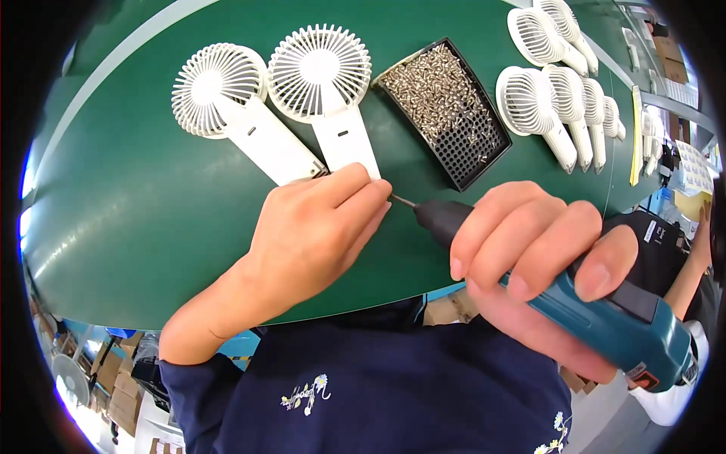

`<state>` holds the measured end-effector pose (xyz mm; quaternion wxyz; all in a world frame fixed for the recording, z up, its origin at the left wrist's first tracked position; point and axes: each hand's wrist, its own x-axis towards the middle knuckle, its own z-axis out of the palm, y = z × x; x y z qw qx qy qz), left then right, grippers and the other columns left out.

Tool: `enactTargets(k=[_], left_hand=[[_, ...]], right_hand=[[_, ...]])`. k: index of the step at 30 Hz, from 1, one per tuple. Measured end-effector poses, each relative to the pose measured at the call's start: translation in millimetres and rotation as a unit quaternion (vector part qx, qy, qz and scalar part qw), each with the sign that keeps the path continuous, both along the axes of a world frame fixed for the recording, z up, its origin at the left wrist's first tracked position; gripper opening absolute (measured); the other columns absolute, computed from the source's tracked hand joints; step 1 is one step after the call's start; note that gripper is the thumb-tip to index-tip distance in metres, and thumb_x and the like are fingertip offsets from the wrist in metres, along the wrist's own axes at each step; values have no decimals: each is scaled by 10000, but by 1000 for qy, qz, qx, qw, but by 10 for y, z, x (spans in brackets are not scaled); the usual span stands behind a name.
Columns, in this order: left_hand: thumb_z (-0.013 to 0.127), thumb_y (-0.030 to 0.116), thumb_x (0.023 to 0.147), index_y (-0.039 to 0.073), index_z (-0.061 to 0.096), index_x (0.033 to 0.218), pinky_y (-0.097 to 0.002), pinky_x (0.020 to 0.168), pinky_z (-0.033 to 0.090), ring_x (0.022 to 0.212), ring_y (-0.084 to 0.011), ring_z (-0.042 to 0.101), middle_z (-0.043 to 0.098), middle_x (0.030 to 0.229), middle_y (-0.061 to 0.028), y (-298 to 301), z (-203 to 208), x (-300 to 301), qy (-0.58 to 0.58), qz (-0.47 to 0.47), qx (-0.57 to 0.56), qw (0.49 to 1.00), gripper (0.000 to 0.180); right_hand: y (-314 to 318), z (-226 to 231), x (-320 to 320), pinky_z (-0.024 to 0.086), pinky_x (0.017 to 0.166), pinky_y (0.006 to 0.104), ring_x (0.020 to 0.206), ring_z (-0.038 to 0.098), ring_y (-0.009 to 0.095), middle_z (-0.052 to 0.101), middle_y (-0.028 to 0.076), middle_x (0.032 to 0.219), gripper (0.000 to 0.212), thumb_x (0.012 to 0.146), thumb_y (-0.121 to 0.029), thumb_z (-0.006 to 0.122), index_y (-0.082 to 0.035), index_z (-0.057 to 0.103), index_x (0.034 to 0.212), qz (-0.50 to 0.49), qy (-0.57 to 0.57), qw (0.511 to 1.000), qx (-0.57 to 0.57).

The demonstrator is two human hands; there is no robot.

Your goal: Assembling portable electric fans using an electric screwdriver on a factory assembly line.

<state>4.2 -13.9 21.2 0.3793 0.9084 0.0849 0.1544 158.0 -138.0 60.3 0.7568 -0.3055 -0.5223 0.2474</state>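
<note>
My right hand [529,250] is wrapped round a teal and black electric screwdriver [605,321]. Its thin bit points left and ends at the fingertips of my left hand [321,219]. That hand is closed on the lower end of a white handheld fan [352,144], whose round slatted head points away from me. The fingers hide the handle's end, and whether a screw sits on the bit cannot be seen. Just left lies a second white handheld fan [272,144], tilted, with the bottom of its handle close to my left knuckles.
A black tray [463,178] of small silvery screws sits on the green table [151,227], beyond the screwdriver. Several more white fans [529,98] lie in rows at the far right. Another person's arm [690,257] shows at the right edge.
</note>
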Motion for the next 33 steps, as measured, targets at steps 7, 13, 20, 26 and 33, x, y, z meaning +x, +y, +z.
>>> enactTargets(k=[7, 13, 20, 26, 33], left_hand=[[717, 48, 815, 27, 600, 913, -380, 533, 470, 615, -260, 579, 489, 779, -88, 2, -71, -44, -20, -10, -18, 1000, 154], [715, 47, 822, 30, 596, 927, -387, 534, 468, 609, -270, 570, 489, 792, -90, -1, -72, -70, -31, -4, -32, 999, 159], [728, 46, 815, 36, 614, 948, -377, 536, 466, 624, -269, 577, 511, 804, -83, -14, 93, -200, -8, 16, -74, 997, 175], [790, -8, 744, 33, 678, 978, -330, 532, 463, 598, -207, 571, 576, 795, -63, 1, 5, -575, 11, 54, -92, 994, 263], [772, 72, 763, 43, 657, 1005, -357, 605, 513, 693, -235, 609, 556, 837, -52, -29, -118, -617, 5, 18, -43, 999, 270]], right_hand=[[21, 40, -72, 507, 452, 345, 483, 518, 196, 530, 81, 829, 648, 882, -605, 644, -55, 479, 1181, 4, 43, 999, -10], [36, 51, -152, 493, 463, 354, 487, 531, 216, 557, 108, 810, 416, 916, -405, 628, -54, 491, 1092, 10, 44, 999, -27], [135, 93, -237, 467, 448, 338, 475, 535, 220, 590, 123, 734, 192, 941, -187, 633, -29, 524, 942, 23, 63, 996, -55], [156, 127, -167, 522, 434, 306, 444, 519, 174, 547, 70, 769, 588, 868, -564, 690, -52, 496, 1083, -12, -6, 999, 45], [30, -8, -374, 501, 404, 313, 435, 526, 158, 544, 61, 748, 610, 873, -608, 666, -50, 484, 1041, 99, 119, 987, -50]])
